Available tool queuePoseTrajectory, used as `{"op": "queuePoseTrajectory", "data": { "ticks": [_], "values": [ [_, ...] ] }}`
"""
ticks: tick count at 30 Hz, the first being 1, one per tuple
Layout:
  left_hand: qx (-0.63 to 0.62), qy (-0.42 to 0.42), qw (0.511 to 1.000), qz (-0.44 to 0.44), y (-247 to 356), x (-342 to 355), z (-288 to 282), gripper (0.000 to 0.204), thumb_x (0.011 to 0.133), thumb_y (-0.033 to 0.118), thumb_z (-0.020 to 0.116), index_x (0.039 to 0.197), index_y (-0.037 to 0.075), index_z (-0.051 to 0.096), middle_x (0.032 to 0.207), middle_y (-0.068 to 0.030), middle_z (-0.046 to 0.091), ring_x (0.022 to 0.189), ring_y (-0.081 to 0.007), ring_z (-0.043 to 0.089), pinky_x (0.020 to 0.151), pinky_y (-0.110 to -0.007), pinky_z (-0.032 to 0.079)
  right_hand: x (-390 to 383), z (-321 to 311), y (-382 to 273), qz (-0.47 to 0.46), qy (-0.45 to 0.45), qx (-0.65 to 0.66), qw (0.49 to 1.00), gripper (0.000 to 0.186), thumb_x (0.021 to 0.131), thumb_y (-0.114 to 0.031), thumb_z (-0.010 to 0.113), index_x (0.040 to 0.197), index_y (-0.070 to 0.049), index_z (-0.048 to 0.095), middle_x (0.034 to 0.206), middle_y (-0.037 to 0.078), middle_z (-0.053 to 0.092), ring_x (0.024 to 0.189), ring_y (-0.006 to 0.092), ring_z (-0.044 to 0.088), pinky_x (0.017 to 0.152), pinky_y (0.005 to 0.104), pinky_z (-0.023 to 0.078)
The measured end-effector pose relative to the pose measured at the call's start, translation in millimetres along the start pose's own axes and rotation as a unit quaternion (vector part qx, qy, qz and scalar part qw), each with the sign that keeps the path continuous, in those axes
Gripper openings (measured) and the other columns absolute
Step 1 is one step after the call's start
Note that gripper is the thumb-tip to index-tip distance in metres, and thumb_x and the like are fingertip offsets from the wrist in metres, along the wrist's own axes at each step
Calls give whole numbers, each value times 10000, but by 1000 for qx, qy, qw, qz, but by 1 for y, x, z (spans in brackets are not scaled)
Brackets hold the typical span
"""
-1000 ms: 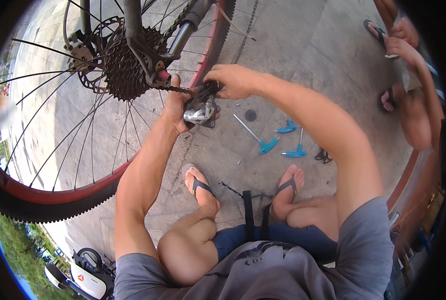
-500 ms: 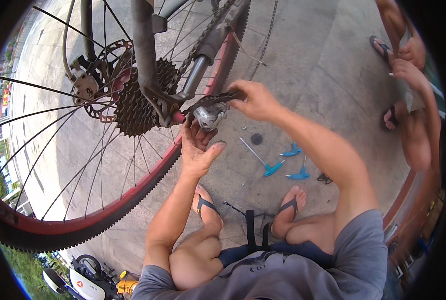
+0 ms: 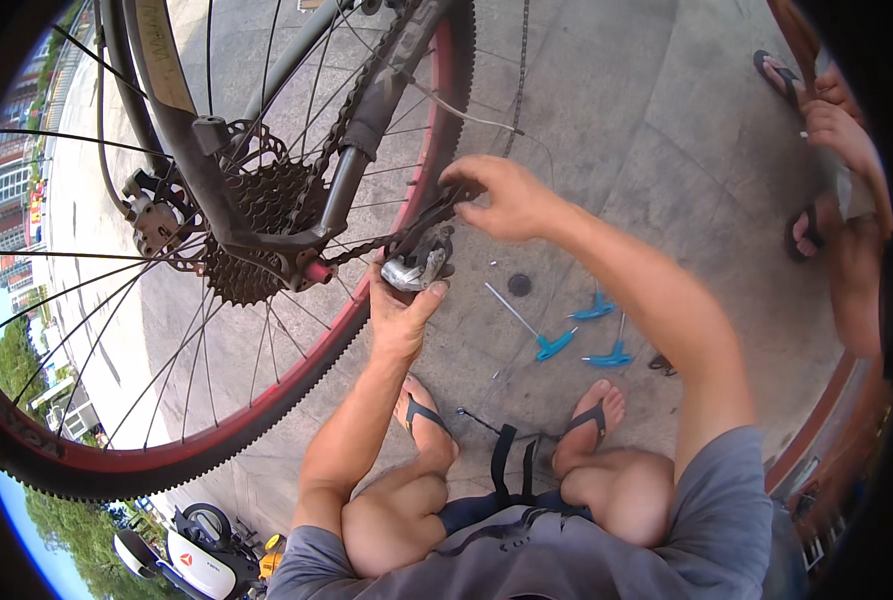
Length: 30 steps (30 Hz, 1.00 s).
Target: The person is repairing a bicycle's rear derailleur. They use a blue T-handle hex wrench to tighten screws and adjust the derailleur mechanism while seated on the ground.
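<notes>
The silver and black gear changer (image 3: 411,272) is located just below and to the right of the gear wheels (image 3: 256,245) of a bicycle, above the stone ground (image 3: 646,160). Its silver body is clamped in the left hand (image 3: 404,312), with the thumb pressed at its lower right side and the fingers partly hidden behind it. The fingers of the right hand (image 3: 506,198) are curled at the dark upper end of the same part; whether they are closed firmly on it cannot be told. Between the gear wheels and this part, the chain (image 3: 366,248) is stretched, passing near the red axle end (image 3: 318,271). The big wheel (image 3: 206,436) (its rim is also red) is seen at the left. On the ground, three blue-handled keys (image 3: 554,343) are laid near a round black cap (image 3: 518,285). At the right edge, another person's hands (image 3: 836,125) are seen.
</notes>
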<state>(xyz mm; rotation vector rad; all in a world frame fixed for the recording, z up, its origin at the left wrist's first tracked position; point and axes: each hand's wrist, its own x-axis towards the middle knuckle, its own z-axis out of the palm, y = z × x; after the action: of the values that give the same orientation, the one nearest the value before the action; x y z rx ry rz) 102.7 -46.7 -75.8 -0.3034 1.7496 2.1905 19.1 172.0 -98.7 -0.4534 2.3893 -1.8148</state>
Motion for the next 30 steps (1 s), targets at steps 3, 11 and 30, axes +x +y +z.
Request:
{"op": "queuePoseTrajectory", "data": {
  "ticks": [3,11,30],
  "values": [
    [-14,9,1000,5,-7,-3,8,788,738,66,813,1370,44,341,1231,-158,588,1012,-326,671,835,-403,569,-4,-5,1,-50,33,-38,997,362,737,-28,716,1091,-54,645,1017,113,658,946,259,648,870,363,522],
    [146,37,985,79,-7,9,-2,730,747,84,837,1318,-25,396,1212,-106,568,1078,-173,581,946,-309,483,-2,-9,5,-86,70,-6,994,334,730,-9,727,1054,-47,657,1011,91,657,957,234,643,860,344,517],
    [84,64,989,106,53,-14,22,737,767,31,809,1354,-28,366,1290,-125,528,1201,-211,521,1056,-366,413,10,11,-2,-8,46,149,988,355,830,-68,722,1161,12,621,1079,93,692,983,161,669,898,307,525]
  ]
}}
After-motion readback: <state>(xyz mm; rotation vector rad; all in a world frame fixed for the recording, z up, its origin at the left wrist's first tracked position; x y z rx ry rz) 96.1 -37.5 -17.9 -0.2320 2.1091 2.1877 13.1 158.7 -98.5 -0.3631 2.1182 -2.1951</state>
